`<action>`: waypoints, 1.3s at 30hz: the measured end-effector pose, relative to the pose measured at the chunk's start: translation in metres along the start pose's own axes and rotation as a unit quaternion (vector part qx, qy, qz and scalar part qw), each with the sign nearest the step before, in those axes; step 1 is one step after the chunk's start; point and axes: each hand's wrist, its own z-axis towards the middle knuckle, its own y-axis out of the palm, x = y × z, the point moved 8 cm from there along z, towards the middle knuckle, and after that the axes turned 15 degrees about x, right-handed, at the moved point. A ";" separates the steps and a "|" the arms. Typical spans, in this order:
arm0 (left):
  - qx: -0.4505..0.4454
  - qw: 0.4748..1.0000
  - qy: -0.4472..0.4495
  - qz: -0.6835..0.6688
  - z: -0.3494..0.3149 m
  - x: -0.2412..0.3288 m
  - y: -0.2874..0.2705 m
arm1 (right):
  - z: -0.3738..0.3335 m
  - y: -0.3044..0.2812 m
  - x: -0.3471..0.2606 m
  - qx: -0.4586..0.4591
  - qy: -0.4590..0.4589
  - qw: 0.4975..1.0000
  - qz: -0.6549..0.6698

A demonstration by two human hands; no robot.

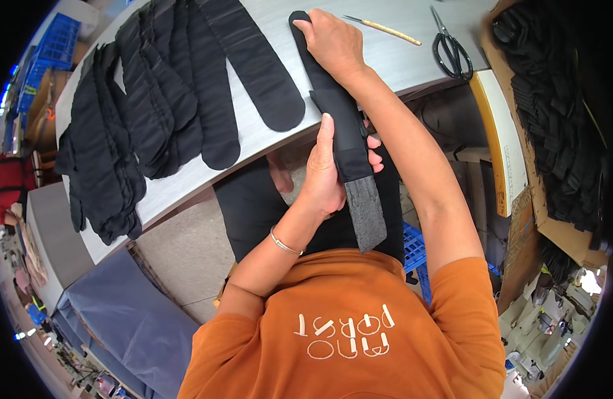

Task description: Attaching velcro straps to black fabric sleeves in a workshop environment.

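Observation:
A long black fabric strip [341, 136] with a rounded far end is stretched between my hands, slanting from the tabletop toward my lap. My left hand [323, 169] wraps around its lower part, thumb along the left side and fingertips showing at the right. The near end is a dark grey, fuzzy-looking section [367, 216] that hangs below that hand. At the far end, my right hand [334, 46] is closed on the rounded tip, thumb pressed over it. Several similar black strips [253, 63] lie overlapped on the grey table [290, 143], to the left of my hands.
A wooden-handled awl [393, 31] and black-handled scissors [451, 56] lie at the table's far right. Beyond the right edge stand a yellow-edged white board [496, 143] and a cardboard box [552, 229] full of black pieces. Blue cloth [123, 312] covers something at lower left.

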 end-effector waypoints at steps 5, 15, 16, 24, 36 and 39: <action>0.037 0.998 -0.042 -0.002 0.001 0.008 0.003 | 0.007 -0.010 -0.007 -0.022 0.019 0.999 0.041; 0.031 0.998 -0.007 0.051 0.010 0.009 -0.005 | 0.013 -0.005 -0.010 -0.016 0.012 0.999 0.051; 0.040 0.998 -0.010 0.050 0.006 0.006 -0.006 | 0.014 -0.004 -0.008 -0.015 0.014 0.998 0.052; 0.044 0.993 -0.053 0.099 -0.034 -0.028 -0.018 | 0.014 -0.001 0.002 -0.019 0.028 0.998 0.048; 0.025 0.996 -0.068 0.052 0.000 -0.011 -0.006 | 0.012 -0.006 -0.004 0.000 0.032 0.998 0.050; -0.006 0.998 -0.065 0.025 -0.001 -0.017 -0.007 | 0.013 -0.002 -0.005 -0.006 0.023 0.999 0.047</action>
